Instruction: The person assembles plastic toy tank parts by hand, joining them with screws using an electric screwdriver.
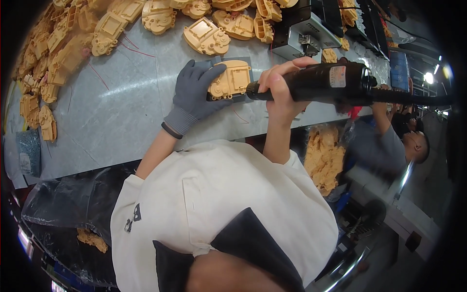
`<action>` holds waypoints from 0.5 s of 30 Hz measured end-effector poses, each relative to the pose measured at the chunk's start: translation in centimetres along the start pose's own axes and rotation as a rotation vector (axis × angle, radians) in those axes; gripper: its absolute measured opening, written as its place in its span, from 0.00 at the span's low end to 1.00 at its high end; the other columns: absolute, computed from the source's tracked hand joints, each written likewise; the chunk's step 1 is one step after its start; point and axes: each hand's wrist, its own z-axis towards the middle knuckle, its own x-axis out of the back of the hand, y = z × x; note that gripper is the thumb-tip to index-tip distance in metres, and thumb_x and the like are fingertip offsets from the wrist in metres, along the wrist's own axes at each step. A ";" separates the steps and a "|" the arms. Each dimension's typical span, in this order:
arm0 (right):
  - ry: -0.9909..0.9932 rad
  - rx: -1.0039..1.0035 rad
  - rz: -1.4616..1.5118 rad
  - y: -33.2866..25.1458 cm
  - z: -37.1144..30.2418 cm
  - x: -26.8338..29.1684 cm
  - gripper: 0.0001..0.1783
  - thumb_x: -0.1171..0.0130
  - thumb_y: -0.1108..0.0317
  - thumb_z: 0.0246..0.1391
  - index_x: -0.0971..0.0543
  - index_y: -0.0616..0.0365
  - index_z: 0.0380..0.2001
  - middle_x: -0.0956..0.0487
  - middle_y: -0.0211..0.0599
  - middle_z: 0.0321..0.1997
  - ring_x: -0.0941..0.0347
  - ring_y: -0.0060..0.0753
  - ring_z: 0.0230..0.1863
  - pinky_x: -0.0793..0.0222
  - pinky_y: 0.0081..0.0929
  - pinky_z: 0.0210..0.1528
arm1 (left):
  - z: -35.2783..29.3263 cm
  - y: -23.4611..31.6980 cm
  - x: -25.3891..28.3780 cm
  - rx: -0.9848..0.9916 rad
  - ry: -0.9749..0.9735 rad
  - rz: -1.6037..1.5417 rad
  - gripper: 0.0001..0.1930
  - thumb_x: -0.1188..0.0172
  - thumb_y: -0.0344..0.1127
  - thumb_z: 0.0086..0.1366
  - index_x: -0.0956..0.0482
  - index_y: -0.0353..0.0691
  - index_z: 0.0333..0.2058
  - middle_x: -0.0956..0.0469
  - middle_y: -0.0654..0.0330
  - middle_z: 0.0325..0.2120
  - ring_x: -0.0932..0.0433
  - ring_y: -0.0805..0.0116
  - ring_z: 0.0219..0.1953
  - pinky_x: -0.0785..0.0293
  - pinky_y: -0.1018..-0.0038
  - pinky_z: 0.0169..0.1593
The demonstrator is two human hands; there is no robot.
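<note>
My left hand (pixel 190 90), in a grey knitted glove, grips the left side of a yellow plastic housing (pixel 239 78). Its fingers lie over the upper edge and the thumb runs along the lower edge. Under the housing a dark grey block (pixel 245 96) shows in part. My bare right hand (pixel 282 87) is wrapped round a black electric screwdriver (pixel 315 83), held nearly level with its nose at the housing's right side. Whether the tip touches the housing I cannot make out. A dark cable runs from the tool's rear to the right.
Many similar yellow housings (pixel 206 36) lie along the table's (pixel 131 107) far and left sides, some with thin red wires. A metal-cased machine (pixel 309 34) stands at the far right. A bag of yellow parts (pixel 325 158) sits right of me. Another person (pixel 384 146) is beyond it.
</note>
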 end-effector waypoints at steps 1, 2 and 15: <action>-0.015 -0.007 0.005 0.1 0.0 0.1 0.23 0.47 0.80 0.42 0.40 0.57 0.43 0.33 0.34 0.17 0.38 0.26 0.13 0.36 0.28 0.20 | 0.0 0.0 0.0 0.009 -0.003 0.001 0.38 0.29 0.53 0.38 0.30 0.50 0.51 0.31 0.57 0.39 0.31 0.55 0.44 0.40 0.54 0.57; -0.017 -0.010 0.006 0.2 -0.1 0.1 0.23 0.47 0.80 0.42 0.40 0.57 0.43 0.33 0.34 0.17 0.38 0.26 0.13 0.36 0.28 0.20 | -0.1 0.1 0.0 0.018 -0.006 0.001 0.38 0.29 0.53 0.38 0.30 0.50 0.51 0.31 0.57 0.38 0.31 0.55 0.44 0.40 0.54 0.57; -0.094 -0.051 0.055 1.4 0.2 0.1 0.24 0.44 0.86 0.38 0.38 0.60 0.41 0.28 0.30 0.20 0.33 0.18 0.20 0.35 0.15 0.25 | 1.6 2.5 1.3 0.022 0.057 0.180 0.38 0.31 0.53 0.39 0.29 0.50 0.51 0.31 0.54 0.42 0.35 0.54 0.48 0.45 0.53 0.59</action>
